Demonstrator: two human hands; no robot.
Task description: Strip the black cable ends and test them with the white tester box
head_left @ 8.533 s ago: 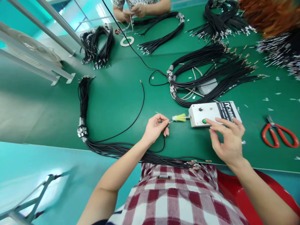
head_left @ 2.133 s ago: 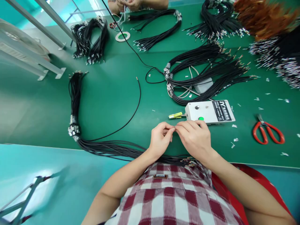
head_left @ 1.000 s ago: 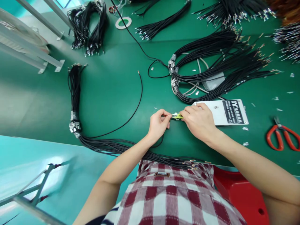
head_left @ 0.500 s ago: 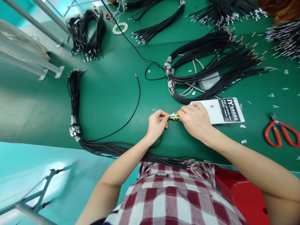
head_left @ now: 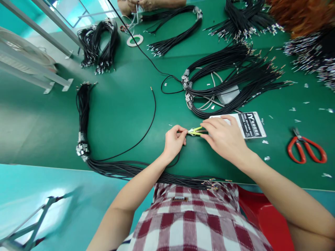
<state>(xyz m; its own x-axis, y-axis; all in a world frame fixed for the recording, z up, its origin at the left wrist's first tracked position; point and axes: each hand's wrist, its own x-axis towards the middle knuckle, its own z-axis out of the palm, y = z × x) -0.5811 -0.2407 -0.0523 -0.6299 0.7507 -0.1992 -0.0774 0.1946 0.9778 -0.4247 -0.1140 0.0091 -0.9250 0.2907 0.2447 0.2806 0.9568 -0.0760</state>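
Observation:
My left hand [head_left: 175, 140] pinches the end of a black cable [head_left: 176, 162], which loops down below the wrist toward the bundle. Just past my left fingertips sits the head of small yellow-green snips [head_left: 195, 131]; their exact jaw shape is too small to make out. My right hand [head_left: 222, 137] holds the snips between thumb and fingers, with the two handles spread in a V. A white box with a black label [head_left: 251, 124] lies under and behind my right hand. One long bundle of black cables [head_left: 117, 166] runs beneath my left forearm along the table edge.
Red-handled pliers [head_left: 306, 148] lie at the right among white scraps. More black cable bundles [head_left: 217, 89] lie beyond the box. A tape roll [head_left: 134, 40] lies farther back, near another person's hands [head_left: 141, 5]. Metal posts [head_left: 56, 78] stand at the left.
The snips' handles have spread apart as my right thumb and fingers opened somewhat. My left hand keeps its pinch. Another person's hands now show at the top as the view has shifted.

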